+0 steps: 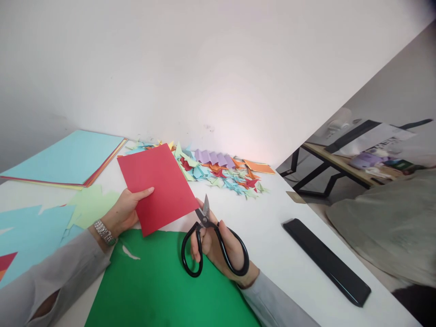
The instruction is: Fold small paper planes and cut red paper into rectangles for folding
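Observation:
My left hand (131, 204) grips a red sheet of paper (160, 186) by its left edge, thumb on top and fingers behind. The sheet is raised and tilted over the table. In my right hand (225, 245) is a pair of scissors (204, 217) with black looped handles, fingers through the loops and blades slightly parted. The blades point up beside the lower right corner of the red sheet; whether they touch it I cannot tell. Beneath both hands lies a large green sheet (170, 281) with a small white torn strip (131, 253) on it.
Folded and cut coloured paper pieces (218, 170) are heaped along the wall. At the back left is a stack of coloured sheets (68, 156); blue and green scraps (34, 231) lie nearer. A long black bar-shaped object (327, 261) rests at right. Beyond stands another table (327, 159).

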Demonstrator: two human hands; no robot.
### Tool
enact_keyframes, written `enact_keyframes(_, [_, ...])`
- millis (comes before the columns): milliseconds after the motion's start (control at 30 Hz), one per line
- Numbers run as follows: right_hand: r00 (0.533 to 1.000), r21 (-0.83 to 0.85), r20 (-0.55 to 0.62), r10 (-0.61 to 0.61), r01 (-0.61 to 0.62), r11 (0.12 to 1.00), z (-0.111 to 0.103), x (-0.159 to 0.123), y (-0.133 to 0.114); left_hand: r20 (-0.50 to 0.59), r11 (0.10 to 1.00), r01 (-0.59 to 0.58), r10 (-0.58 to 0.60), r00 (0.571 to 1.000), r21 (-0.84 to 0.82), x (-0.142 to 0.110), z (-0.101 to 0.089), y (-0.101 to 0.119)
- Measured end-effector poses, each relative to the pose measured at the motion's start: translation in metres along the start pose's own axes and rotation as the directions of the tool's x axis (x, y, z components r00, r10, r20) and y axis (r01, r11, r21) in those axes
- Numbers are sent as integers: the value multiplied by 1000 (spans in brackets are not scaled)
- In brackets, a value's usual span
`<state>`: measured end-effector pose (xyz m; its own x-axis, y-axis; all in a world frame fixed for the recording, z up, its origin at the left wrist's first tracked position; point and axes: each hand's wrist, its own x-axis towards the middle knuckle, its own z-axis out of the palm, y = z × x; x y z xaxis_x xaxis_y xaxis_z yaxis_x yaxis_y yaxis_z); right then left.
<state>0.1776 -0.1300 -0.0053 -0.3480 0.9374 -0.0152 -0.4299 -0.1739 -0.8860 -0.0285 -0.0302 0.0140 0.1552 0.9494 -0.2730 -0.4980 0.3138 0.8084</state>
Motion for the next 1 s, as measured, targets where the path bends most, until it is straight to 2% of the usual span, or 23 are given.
enact_keyframes(233, [1000, -24, -1, 13, -13, 1000, -1, 1, 1, 28, 999, -30, 30, 999, 13, -2, 1, -1])
enact_keyframes(533, [997, 39, 76, -18, 15, 999, -6, 2, 2, 29, 999, -39, 38, 999, 32, 1, -2, -3])
enact_keyframes(767, [1000, -21, -8, 7, -7, 1000, 0, 0, -1, 37, 999, -26, 25, 999, 24, 1, -3, -3])
enact_keyframes(1000, [1000, -19, -6, 17, -17, 1000, -3, 0, 2, -3, 1000, -12, 12, 1000, 13, -1, 0, -2])
